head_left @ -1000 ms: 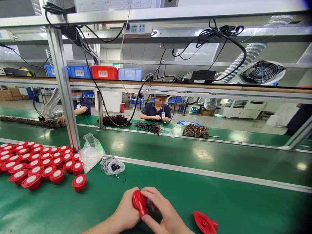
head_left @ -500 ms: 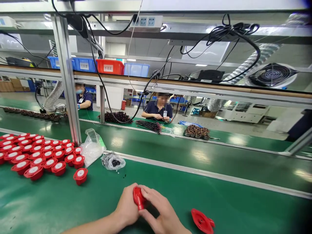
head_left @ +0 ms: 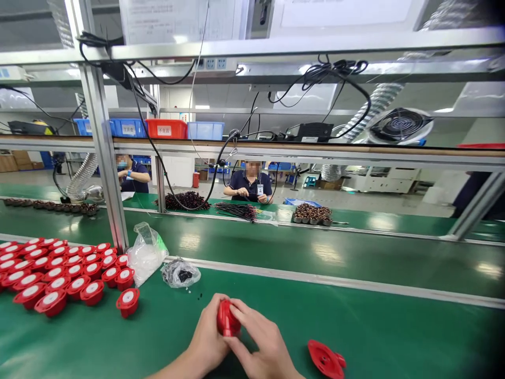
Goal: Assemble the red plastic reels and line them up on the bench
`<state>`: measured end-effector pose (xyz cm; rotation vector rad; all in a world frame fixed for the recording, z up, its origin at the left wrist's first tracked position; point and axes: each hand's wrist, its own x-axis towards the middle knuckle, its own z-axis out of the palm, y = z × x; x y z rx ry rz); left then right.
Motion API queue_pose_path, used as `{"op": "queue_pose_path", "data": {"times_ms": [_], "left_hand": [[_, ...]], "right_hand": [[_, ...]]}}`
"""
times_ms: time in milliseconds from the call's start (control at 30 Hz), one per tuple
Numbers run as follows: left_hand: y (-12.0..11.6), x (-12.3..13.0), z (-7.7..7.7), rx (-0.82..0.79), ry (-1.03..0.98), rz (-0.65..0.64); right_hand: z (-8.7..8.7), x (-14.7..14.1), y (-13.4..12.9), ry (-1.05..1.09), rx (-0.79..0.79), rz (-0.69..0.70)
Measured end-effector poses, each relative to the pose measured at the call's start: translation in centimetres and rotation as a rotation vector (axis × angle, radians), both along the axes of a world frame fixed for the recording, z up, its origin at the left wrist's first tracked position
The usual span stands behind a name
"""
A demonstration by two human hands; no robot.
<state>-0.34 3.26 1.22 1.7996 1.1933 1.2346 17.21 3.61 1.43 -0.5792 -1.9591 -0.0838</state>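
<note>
Between my two hands, near the bottom centre, is a red plastic part (head_left: 228, 319) with a rounded body and a short spout pointing toward me. My left hand (head_left: 208, 332) wraps round its left side. The fingers and thumb of my right hand (head_left: 262, 339) close on its right side. Right of my hands, a flat red piece (head_left: 325, 359) with a small side nozzle lies on the green work surface (head_left: 379, 321). What is inside the held part is hidden.
Many red parts with white discs (head_left: 58, 283) stand at the left. Nearby are a clear plastic bag (head_left: 145, 253) and a smaller bag with black bits (head_left: 180, 273). A metal post (head_left: 103, 158) rises behind them. Two people sit across the bench.
The view has tilted up slightly, so the shelf and bench appear lower. The held red part has turned a little between my hands, its spout now facing me more directly.
</note>
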Motion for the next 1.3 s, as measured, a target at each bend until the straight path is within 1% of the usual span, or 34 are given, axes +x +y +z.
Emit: {"op": "queue_pose_path", "data": {"times_ms": [33,100,167,233,300,367,400,433,467,533,567,633,700,733,800,833,867,933,1033,1100,1133,1167,1233,1267,1300], "left_hand": [[0.1,-0.4,0.2,0.036,0.019,-0.002],[0.2,-1.6,0.9,0.113,0.172,0.059],[0.2,-3.3,2.3,0.169,0.441,0.181],[0.0,-5.2,4.2,0.164,0.733,0.365],[-0.4,-7.3,6.2,0.090,0.976,0.577],[-0.9,-9.5,7.7,-0.028,1.144,0.755],[-1.1,-10.6,8.3,-0.104,1.188,0.815],[-1.3,-11.6,8.6,-0.189,1.203,0.847],[-1.4,-12.6,8.9,-0.278,1.196,0.850],[-1.5,-14.1,9.0,-0.399,1.164,0.802],[-1.5,-14.6,8.9,-0.416,1.157,0.771],[-1.6,-14.8,8.8,-0.400,1.173,0.733],[-1.9,-14.1,8.6,-0.345,1.199,0.709],[-2.1,-13.4,8.4,-0.320,1.208,0.684],[-2.3,-11.6,7.8,-0.241,1.201,0.602],[-2.3,-10.5,7.3,-0.193,1.176,0.544],[-2.2,-9.2,6.7,-0.150,1.136,0.481],[-1.9,-6.8,5.0,-0.061,1.019,0.334],[-1.5,-3.6,2.4,0.078,0.830,0.053],[-1.6,-2.2,1.5,0.141,0.736,-0.100],[-1.7,-1.8,1.3,0.149,0.689,-0.142],[-1.8,-1.6,1.3,0.138,0.637,-0.156],[-2.1,-1.5,1.4,0.070,0.505,-0.111],[-2.1,-1.6,1.5,0.025,0.436,-0.069],[-2.0,-1.7,1.4,-0.020,0.375,-0.028]], "right_hand": [[0.2,0.6,0.4,-0.007,0.063,-0.020],[0.4,1.7,1.2,-0.005,0.090,-0.093],[0.6,2.7,2.0,0.012,0.055,-0.171],[0.7,3.5,2.6,0.019,-0.004,-0.228],[0.7,4.0,3.2,-0.027,-0.110,-0.271],[0.6,4.2,3.8,-0.105,-0.242,-0.325],[0.5,4.2,4.2,-0.144,-0.300,-0.356],[0.4,4.3,4.6,-0.175,-0.347,-0.387],[0.5,4.4,5.0,-0.194,-0.388,-0.417],[0.8,5.1,5.5,-0.212,-0.464,-0.463],[1.2,5.8,5.5,-0.214,-0.497,-0.486],[2.2,7.7,4.9,-0.223,-0.569,-0.548],[3.2,10.3,3.6,-0.253,-0.699,-0.610],[3.5,11.5,2.8,-0.280,-0.799,-0.624],[3.8,13.3,1.3,-0.333,-0.997,-0.602],[3.7,13.7,0.8,-0.357,-1.061,-0.588],[3.6,13.7,0.4,-0.376,-1.090,-0.579],[3.3,12.8,0.1,-0.412,-1.089,-0.575],[3.2,10.6,0.4,-0.460,-1.071,-0.517],[3.2,9.2,0.6,-0.450,-1.042,-0.429],[3.2,8.6,0.8,-0.424,-1.016,-0.375],[3.1,8.0,0.9,-0.384,-0.991,-0.319],[2.7,6.7,1.2,-0.270,-0.958,-0.198],[2.5,6.0,1.4,-0.188,-0.971,-0.124],[2.1,5.3,1.6,-0.087,-1.017,-0.036]]}}
